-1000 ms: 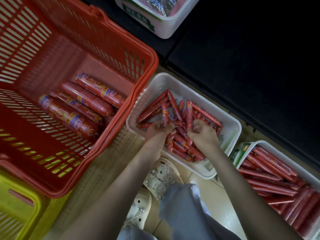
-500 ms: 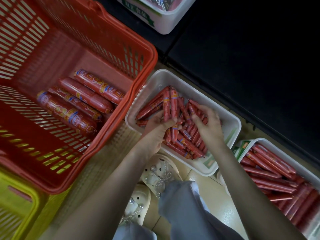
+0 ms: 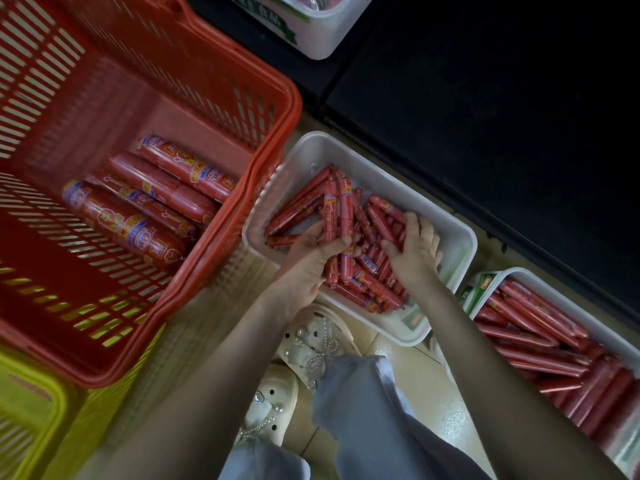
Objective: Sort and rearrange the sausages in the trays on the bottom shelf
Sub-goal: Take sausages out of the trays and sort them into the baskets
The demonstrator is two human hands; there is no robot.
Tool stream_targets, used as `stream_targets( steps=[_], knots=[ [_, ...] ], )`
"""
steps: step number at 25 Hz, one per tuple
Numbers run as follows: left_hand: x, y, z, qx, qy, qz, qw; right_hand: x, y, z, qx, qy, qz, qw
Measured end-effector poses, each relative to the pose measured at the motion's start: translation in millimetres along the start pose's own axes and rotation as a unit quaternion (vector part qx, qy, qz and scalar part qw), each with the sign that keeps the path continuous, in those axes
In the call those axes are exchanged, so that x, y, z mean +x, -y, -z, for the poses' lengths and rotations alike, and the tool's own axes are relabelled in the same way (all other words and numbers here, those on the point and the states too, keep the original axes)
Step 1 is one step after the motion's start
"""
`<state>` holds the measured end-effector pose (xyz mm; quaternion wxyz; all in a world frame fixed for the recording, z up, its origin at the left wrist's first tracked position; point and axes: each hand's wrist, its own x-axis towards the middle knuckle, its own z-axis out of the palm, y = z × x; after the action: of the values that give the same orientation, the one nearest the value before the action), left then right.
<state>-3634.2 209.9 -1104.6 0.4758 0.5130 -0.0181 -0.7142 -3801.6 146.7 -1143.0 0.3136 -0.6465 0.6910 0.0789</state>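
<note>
Head view: in the white tray (image 3: 453, 233) I see the left hand (image 3: 313, 251) gripping a few sausages (image 3: 341, 209). The right hand (image 3: 415, 247) curls over the pile with its fingertips buried, so I cannot tell its grip. The frame edge cuts off a second tray (image 3: 540, 280).

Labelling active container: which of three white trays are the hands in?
The middle tray, beside the red basket: left hand and right hand both hold its short sausages. The right tray and top tray are untouched.
</note>
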Motion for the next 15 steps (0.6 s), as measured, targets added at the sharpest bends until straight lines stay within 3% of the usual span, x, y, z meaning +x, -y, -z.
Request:
stream_targets(
  steps=[4, 9, 13, 15],
  knots=[
    [1, 2, -1, -0.007, -0.011, 0.005, 1.0, -8, -4, -2, 0.036, -0.026, 0.03, 0.999],
    [-2, 1, -4, -0.004, -0.029, -0.015, 0.999, -18, -6, -16, -0.114, -0.033, 0.086, 0.989],
    [-3, 2, -4, 0.002, -0.039, -0.02, 0.999, -26, -5, -21, -0.074, -0.021, 0.121, 0.99],
    [-3, 2, -6, 0.006, -0.046, -0.019, 0.999, -24, -1, -20, -0.019, -0.007, 0.088, 0.996]
  ],
)
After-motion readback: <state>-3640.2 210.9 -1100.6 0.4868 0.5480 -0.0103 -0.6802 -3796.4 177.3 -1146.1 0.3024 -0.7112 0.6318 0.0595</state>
